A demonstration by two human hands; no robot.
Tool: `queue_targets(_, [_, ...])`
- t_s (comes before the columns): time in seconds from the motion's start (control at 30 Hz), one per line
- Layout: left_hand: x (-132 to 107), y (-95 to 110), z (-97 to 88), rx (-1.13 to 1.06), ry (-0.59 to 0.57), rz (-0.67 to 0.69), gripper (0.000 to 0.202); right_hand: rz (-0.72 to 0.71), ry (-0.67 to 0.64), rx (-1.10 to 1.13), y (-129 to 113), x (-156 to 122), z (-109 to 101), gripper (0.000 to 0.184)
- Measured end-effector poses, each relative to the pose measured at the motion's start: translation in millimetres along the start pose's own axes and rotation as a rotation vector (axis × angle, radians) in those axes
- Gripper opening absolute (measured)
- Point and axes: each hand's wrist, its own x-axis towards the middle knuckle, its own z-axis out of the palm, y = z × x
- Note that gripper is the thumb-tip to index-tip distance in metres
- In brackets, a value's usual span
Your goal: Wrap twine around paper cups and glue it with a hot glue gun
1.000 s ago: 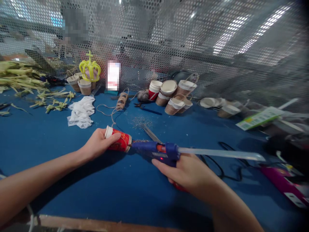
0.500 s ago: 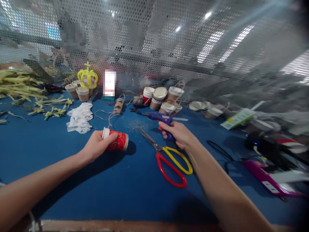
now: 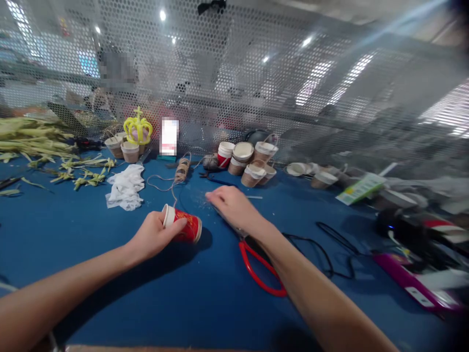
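Note:
My left hand [image 3: 152, 234] is closed around a red paper cup [image 3: 188, 226] with gold markings, tipped on its side. The white rim points left and the base right. A strand of twine runs from beside the rim to a wound twine bundle [image 3: 182, 170]. My right hand [image 3: 232, 205] is closed, fingertips together, over the scissors' blades; what it holds, if anything, is hidden. The scissors' red handle [image 3: 258, 269] shows beside my right forearm, which hides the yellow one. I cannot make out the glue gun; a black cord [image 3: 311, 239] emerges behind the forearm.
Small twine-wrapped cups [image 3: 252, 175] stand along the perforated metal screen [image 3: 205, 98]. White crumpled cloth [image 3: 126, 188], a yellow crown [image 3: 138, 129], a lit phone [image 3: 169, 139] and dried husks [image 3: 32, 137] are left of centre. A purple power strip [image 3: 399, 281] lies at right.
My right hand has moved left and no longer visibly grips the blue glue gun, which has gone from sight. The view has shifted slightly; my left hand still holds the cup.

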Motion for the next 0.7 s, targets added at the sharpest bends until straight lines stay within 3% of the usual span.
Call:
queue_targets(0.1, [-3.2, -1.5, 2.0, 0.121, -0.017, 0.087, 0.031, -0.141, -0.176, 0.145, -38.1, 2.6, 4.9, 0.04])
queue_targets(0.13, [-3.8, -1.7, 2.4, 0.153, -0.028, 0.101, 0.031, -0.202, -0.298, 0.293, -46.9, 3.1, 7.0, 0.039])
queue_targets(0.2, [-4.1, -1.0, 2.5, 0.176, -0.047, 0.103, 0.03, -0.227, -0.408, 0.588, -57.6, 2.9, 11.0, 0.034])
queue_targets(0.3, [-3.3, 2.6, 1.0, 0.11, -0.046, 0.059, 0.029, -0.1, -0.289, 0.981, -59.8, -0.2, 14.2, 0.025])
queue_targets(0.37, [-2.3, 5.8, -0.7, -0.016, -0.054, -0.011, 0.028, -0.019, -0.18, 1.104, -56.3, -3.9, 11.9, 0.015])
queue_targets(0.5, [-1.1, 11.6, -3.5, -0.325, -0.115, -0.169, 0.027, 0.056, -0.014, 1.127, -47.2, -12.4, -2.8, 0.011])
queue_targets(0.7, [-3.2, 18.7, -2.0, -0.453, -0.13, -0.289, 0.021, 0.078, 0.147, 1.154, -39.4, -17.6, -14.6, 0.007])
